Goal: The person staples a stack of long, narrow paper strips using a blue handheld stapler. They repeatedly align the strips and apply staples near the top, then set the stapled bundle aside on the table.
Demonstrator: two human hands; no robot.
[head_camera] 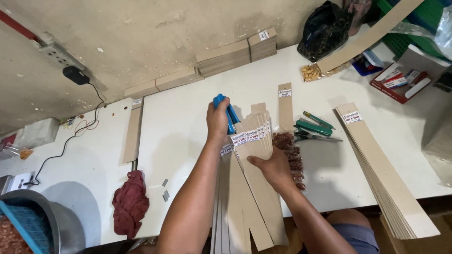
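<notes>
Blue plastic shows between the fingers of my left hand point(217, 118), which is curled tight around a blue hand stapler point(229, 113) held at the top ends of a fanned bunch of long brown cardboard strips with white labels point(254, 141). My right hand point(272, 167) lies flatter, fingers loosely bent and the thumb pressing on the fan, pinning the strips against the white tabletop point(183, 131). The two hands are apart, one at the strips' top, one at their middle. The strips run down toward me and off the table edge; their lower ends are cut off by the frame.

Under my right hand I can make out a clear packet of reddish-brown snack pieces point(292, 153), partly hidden by the hand and strips. Just beside it lies a green stapler point(314, 128), with something thin and metallic next to it that I cannot identify. Farther right sits a slanted stack of long cardboard strips point(386, 174). At the left edge lies a crumpled dark red cloth point(130, 202). Flat cardboard bundles point(226, 56) rest against the wall.
</notes>
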